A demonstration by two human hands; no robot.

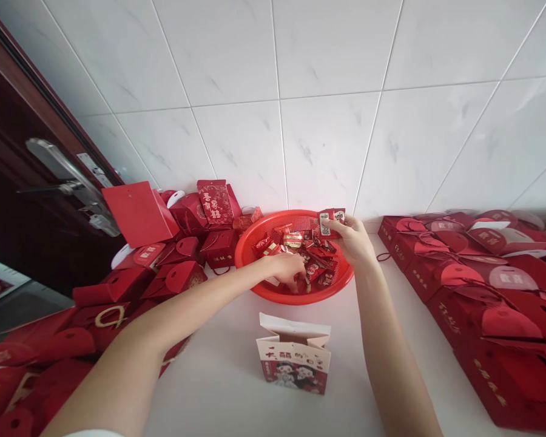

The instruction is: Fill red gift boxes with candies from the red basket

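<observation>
Packets (331, 222) are pinched by the right hand (355, 241) near the basket rim (295, 299), seemingly giving the half-curled left hand (289, 269) room; its hold unclear.

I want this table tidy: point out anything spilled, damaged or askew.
The red boxes on the left look askew: they lie jumbled at different angles, while the boxes on the right stand in neater rows. No spill shows around the red basket.

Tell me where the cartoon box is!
In the head view, the cartoon box stands at lower centre on the white table, just in front of the red basket.
</observation>
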